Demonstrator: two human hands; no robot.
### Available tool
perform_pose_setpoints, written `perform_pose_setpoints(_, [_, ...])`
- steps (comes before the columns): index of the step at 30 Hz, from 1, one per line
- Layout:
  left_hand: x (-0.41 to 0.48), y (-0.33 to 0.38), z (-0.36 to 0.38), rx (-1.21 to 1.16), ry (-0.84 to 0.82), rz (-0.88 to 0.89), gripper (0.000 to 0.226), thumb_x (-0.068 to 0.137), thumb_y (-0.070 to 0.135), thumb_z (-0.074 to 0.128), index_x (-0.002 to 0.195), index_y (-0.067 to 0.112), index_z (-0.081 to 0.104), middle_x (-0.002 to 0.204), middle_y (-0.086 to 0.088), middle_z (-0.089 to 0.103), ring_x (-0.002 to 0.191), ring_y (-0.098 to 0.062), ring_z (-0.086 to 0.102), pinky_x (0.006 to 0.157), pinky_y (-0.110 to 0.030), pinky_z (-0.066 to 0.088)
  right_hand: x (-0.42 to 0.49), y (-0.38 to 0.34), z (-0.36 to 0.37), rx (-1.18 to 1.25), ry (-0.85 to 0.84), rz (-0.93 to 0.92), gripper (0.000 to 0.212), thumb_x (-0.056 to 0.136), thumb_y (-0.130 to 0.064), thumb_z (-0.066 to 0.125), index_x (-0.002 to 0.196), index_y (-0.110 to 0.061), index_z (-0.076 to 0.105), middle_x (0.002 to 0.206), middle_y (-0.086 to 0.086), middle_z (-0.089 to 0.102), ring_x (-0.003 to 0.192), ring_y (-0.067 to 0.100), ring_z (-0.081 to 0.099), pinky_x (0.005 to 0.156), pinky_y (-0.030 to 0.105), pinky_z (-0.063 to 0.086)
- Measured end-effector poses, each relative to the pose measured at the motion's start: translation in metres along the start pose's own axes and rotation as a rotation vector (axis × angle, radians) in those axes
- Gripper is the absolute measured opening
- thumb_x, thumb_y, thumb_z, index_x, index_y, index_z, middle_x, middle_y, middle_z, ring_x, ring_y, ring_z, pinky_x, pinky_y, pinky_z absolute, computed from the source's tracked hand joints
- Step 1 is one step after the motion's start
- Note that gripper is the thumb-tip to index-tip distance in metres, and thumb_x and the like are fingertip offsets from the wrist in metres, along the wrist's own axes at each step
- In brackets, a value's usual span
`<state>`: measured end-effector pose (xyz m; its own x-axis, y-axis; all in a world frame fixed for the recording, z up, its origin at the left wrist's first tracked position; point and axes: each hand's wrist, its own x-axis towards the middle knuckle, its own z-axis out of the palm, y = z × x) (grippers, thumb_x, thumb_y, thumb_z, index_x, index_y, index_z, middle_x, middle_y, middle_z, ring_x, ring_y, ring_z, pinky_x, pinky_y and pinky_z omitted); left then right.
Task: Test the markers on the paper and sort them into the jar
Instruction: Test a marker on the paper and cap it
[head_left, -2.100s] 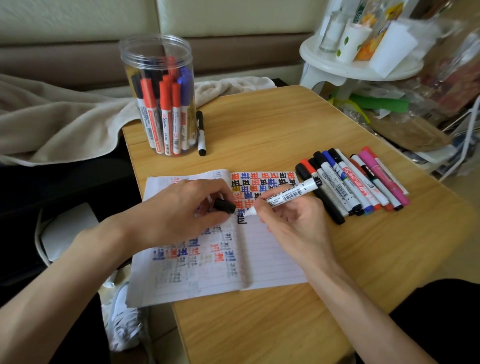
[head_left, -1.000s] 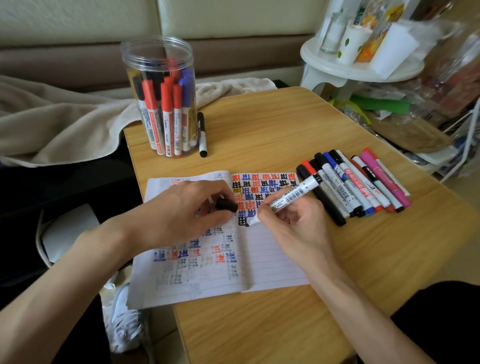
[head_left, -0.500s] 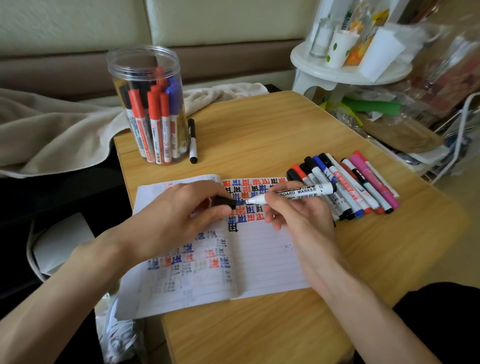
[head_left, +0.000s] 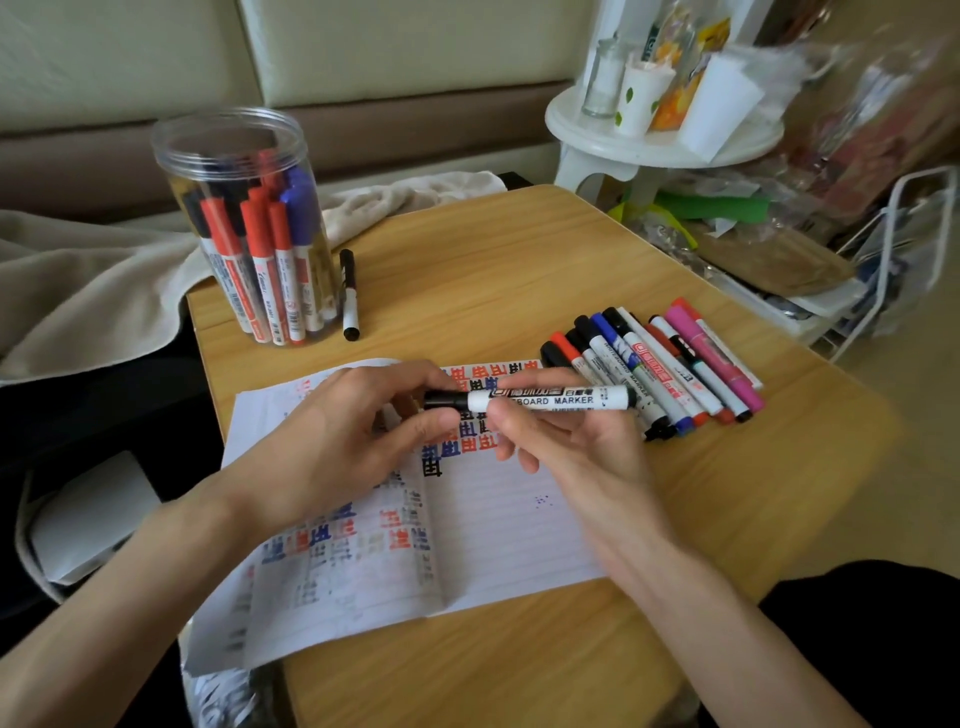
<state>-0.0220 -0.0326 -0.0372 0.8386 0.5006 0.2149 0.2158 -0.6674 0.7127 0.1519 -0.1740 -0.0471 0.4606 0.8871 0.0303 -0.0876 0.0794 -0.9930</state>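
Nearest us, the wooden tabletop (head_left: 519, 670) carries the lined paper (head_left: 509, 540). Its lower left pages show faded test characters, and the band at the sheet's twelve o'clock edge is packed with fresh red, blue and black ones, with one black character just below. Above the paper our two hands meet on one whiteboard marker (head_left: 561, 399), held level, running from three to nine o'clock. Our right hand (head_left: 571, 452) has its fingers (head_left: 524, 436) curled round the white barrel. Our left hand (head_left: 332, 447) pinches the black cap (head_left: 444, 399) between thumb and forefinger at the barrel's nine o'clock end. The cap touches the barrel, though we cannot tell whether it is pressed fully home. We judge this marker tested and being capped, its trip to the jar not yet made. At two o'clock from the hands, a row of markers (head_left: 670, 364), roughly ten in black, red, blue and pink, lies side by side on the tabletop, and we take these as left to test. Farther off at eleven o'clock stands the clear jar (head_left: 244, 228), open-topped and already holding many red, blue and black markers upright, so we reckon the sorting about midway. A single black marker (head_left: 349, 296) lies just beside the jar at its three o'clock.
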Motion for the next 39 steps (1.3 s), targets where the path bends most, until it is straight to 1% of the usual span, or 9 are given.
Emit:
perform_pose_setpoints(5, [0.005,0.0,-0.003,-0.013,0.015,-0.021,0.026,0.097,0.052,0.058,0.113,0.036,0.07,0.09,0.008,0.074,0.078,-0.018,0.068,0.072,-0.038,0.053,0.007,-0.009,-0.011,0.133,-0.051,0.145,0.037,0.084,-0.045,0.08,0.108,-0.017,0.082,0.081,0.009,0.07,0.068,0.016,0.058,0.063,0.025,0.046])
perform_pose_setpoints(9, [0.006,0.0,-0.003,-0.037,0.032,-0.029,0.028,0.096,0.052,0.057,0.114,0.036,0.071,0.096,0.011,0.076,0.082,-0.018,0.072,0.074,-0.041,0.057,0.008,-0.012,-0.025,0.077,-0.039,0.12,0.026,0.086,-0.032,0.076,0.104,-0.014,0.08,0.073,0.01,0.054,0.064,0.016,0.046,0.059,0.026,0.039])
perform_pose_setpoints(12, [0.006,-0.003,-0.005,-0.012,0.042,-0.018,0.028,0.098,0.05,0.056,0.115,0.035,0.071,0.099,0.016,0.076,0.089,-0.014,0.072,0.078,-0.042,0.057,0.011,-0.012,-0.034,-0.13,-0.067,0.011,0.024,0.083,-0.026,0.078,0.106,-0.018,0.082,0.08,0.006,0.074,0.067,0.019,0.064,0.064,0.024,0.053])
perform_pose_setpoints(15, [0.006,-0.004,-0.004,0.126,0.102,0.053,0.025,0.101,0.046,0.053,0.113,0.032,0.069,0.096,0.016,0.073,0.086,-0.009,0.068,0.075,-0.035,0.052,0.015,-0.008,-0.033,-0.303,-0.07,-0.088,0.03,0.079,-0.026,0.08,0.108,-0.02,0.079,0.084,-0.002,0.08,0.065,0.017,0.071,0.064,0.024,0.058])
perform_pose_setpoints(21, [0.008,-0.006,0.003,0.18,0.192,0.074,0.022,0.1,0.032,0.055,0.109,0.022,0.071,0.098,0.016,0.073,0.086,-0.005,0.066,0.075,-0.024,0.049,0.02,0.001,-0.024,-0.339,-0.001,-0.126,0.029,0.08,-0.03,0.079,0.108,-0.023,0.08,0.082,-0.014,0.078,0.061,0.005,0.067,0.061,0.021,0.056])
perform_pose_setpoints(27, [0.006,-0.013,0.01,0.196,0.197,0.02,0.013,0.103,0.024,0.057,0.107,0.021,0.069,0.097,0.009,0.074,0.083,-0.013,0.067,0.073,-0.036,0.051,0.023,0.008,-0.017,-0.355,0.013,-0.153,0.022,0.085,-0.023,0.081,0.106,-0.027,0.078,0.082,-0.016,0.079,0.061,0.004,0.069,0.056,0.018,0.054])
perform_pose_setpoints(30, [0.005,-0.012,0.005,0.188,0.215,0.017,0.014,0.103,0.024,0.056,0.106,0.021,0.069,0.096,0.011,0.073,0.084,-0.01,0.066,0.074,-0.032,0.05,0.026,0.008,-0.012,-0.318,-0.01,-0.163,0.023,0.087,-0.015,0.081,0.104,-0.029,0.077,0.09,-0.015,0.08,0.072,0.003,0.074,0.06,0.015,0.055])
perform_pose_setpoints(35, [0.007,-0.007,-0.012,0.088,0.157,-0.02,0.012,0.101,0.027,0.057,0.108,0.023,0.066,0.096,0.016,0.069,0.091,-0.008,0.066,0.076,-0.028,0.053,0.032,0.002,-0.007,-0.329,-0.074,-0.2,0.019,0.091,-0.017,0.077,0.106,-0.029,0.077,0.098,-0.015,0.079,0.088,0.005,0.076,0.071,0.019,0.06])
perform_pose_setpoints(39, [0.011,0.003,-0.026,-0.215,0.219,-0.037,0.022,0.094,0.024,0.063,0.11,0.009,0.067,0.091,0.001,0.073,0.087,-0.013,0.072,0.079,-0.024,0.058,0.042,-0.004,0.007,-0.266,-0.068,-0.225,0.02,0.089,-0.022,0.077,0.108,-0.023,0.078,0.099,-0.011,0.08,0.088,0.008,0.076,0.074,0.021,0.059])
